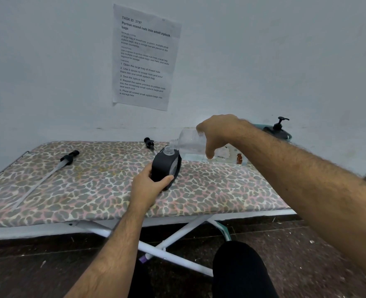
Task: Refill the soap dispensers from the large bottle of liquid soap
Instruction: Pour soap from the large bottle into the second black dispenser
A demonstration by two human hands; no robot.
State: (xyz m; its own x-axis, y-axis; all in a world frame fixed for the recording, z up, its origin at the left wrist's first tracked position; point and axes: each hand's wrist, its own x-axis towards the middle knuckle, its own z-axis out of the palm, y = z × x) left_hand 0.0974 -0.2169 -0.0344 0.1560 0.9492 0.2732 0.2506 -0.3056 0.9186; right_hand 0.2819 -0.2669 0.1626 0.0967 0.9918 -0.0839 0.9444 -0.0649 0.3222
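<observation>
The left hand grips the black dispenser near the middle of the ironing board. The right hand holds the clear bottle tipped, its mouth touching the dispenser's open neck. Two pumps lie toward the board's back edge.

Leopard-print padded counter on white crossed legs, long pump with dip tube lying well left of the left hand, short black pump head beyond it, dark dispenser standing in that hand's grip, second dispenser beyond the right hand.
</observation>
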